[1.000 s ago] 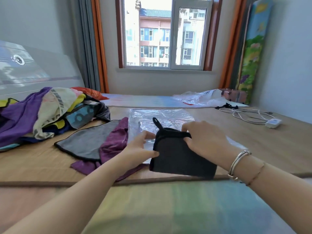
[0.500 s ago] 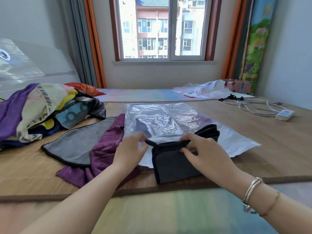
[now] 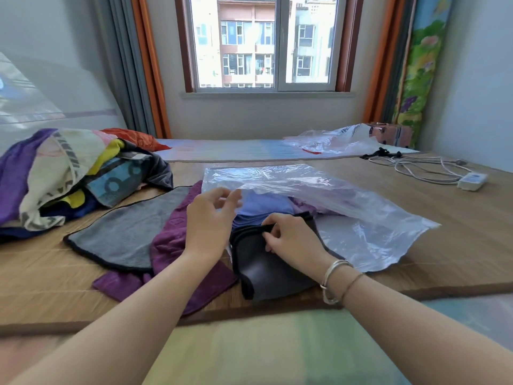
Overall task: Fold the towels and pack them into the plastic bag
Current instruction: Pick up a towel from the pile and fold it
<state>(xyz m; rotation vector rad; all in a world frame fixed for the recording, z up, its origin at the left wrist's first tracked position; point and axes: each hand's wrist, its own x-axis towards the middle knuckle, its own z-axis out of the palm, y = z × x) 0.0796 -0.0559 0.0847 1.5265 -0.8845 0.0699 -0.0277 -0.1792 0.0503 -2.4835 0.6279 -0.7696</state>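
Note:
A clear plastic bag [image 3: 369, 232] lies flat on the bamboo mat with its mouth toward me. My left hand [image 3: 211, 218] pinches the bag's upper film at the mouth and holds it lifted. Folded blue and lilac towels [image 3: 266, 207] show inside. My right hand [image 3: 291, 240] grips the far edge of a folded black towel [image 3: 266, 273], whose front end sits at the bag's mouth. A flat grey towel with black trim [image 3: 122, 234] and a crumpled purple towel [image 3: 172, 243] lie just left of my left hand.
A heap of mixed towels [image 3: 69, 173] sits at the far left. A white power strip [image 3: 472, 181] with looped cables [image 3: 416, 168] lies at the right. A second crumpled plastic bag [image 3: 333, 140] and a pink case [image 3: 388, 133] rest under the window.
The black towel went from held up in both hands down to the bag's mouth. My left hand let go of it and lifted the bag's upper film, uncovering the towels inside.

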